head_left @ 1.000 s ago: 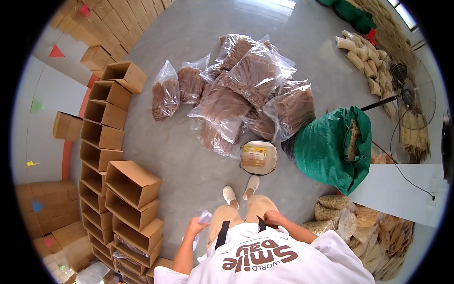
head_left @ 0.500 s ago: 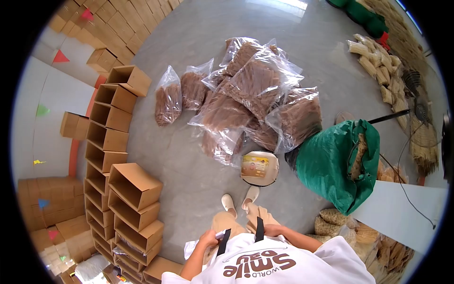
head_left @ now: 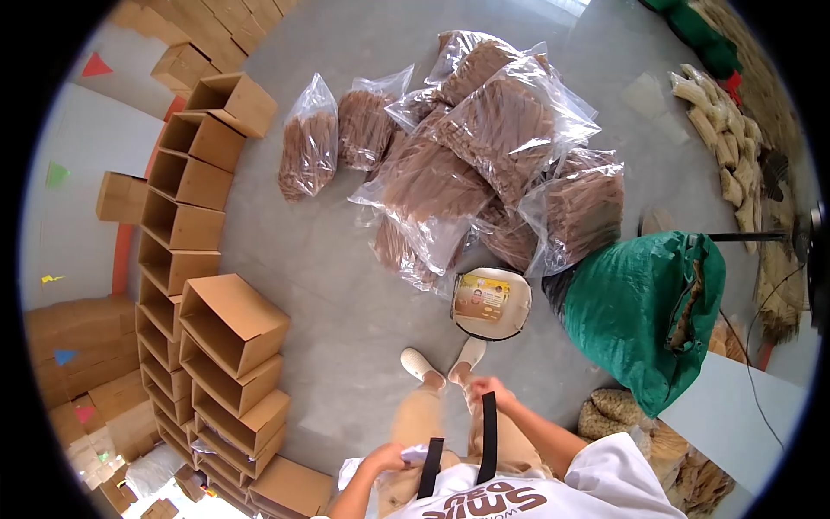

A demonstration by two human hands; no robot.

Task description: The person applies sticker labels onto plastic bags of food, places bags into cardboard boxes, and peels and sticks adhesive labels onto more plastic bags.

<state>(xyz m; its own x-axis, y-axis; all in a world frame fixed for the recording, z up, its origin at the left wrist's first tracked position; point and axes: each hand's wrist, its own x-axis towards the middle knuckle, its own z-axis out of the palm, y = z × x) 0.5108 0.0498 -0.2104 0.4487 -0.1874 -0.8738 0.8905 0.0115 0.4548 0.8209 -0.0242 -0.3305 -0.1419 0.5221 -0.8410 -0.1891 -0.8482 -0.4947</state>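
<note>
At lower centre, the left hand (head_left: 389, 458) grips a thin, whitish, crumpled sheet (head_left: 415, 454); the blurred right hand's (head_left: 491, 391) finger state I cannot tell. Upper centre, clear plastic bags (head_left: 497, 130) are already filled with brown strips; at left, brown cardboard cartons (head_left: 197, 227) stand unclosed.

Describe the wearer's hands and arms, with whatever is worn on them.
The left hand and right hand are bare, with no gloves. The right sleeve is white, short and loose, with no marking visible on it. The left forearm and right forearm are uncovered.
</note>
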